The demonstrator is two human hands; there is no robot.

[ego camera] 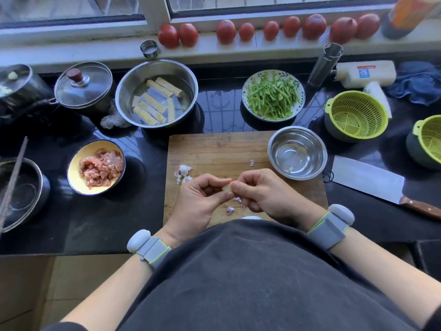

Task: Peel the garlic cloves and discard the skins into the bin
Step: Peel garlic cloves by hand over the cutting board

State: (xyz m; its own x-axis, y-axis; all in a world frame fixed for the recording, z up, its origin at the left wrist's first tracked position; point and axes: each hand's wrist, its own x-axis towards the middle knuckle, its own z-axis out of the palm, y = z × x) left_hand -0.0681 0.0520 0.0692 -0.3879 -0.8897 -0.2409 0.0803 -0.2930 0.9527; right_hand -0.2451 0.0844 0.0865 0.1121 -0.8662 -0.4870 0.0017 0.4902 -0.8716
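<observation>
one garlic clove (227,187) sits pinched between the two hands, just above the cutting board (214,149), its pale tip showing between the fingertips. its long axis seems to run from one hand to the other, though most of it is hidden. the left hand (202,199) curls its fingers round one end – thumb and forefinger nipping it – while the right hand (260,194) closes thumb and fingertips on the other end, so neither is nearer. loose skins (183,173) lie just beyond the left fingers, more scraps (230,209) right beneath both. a steel bowl (297,152) stands beyond the right fingers; no bin is in view.
</observation>
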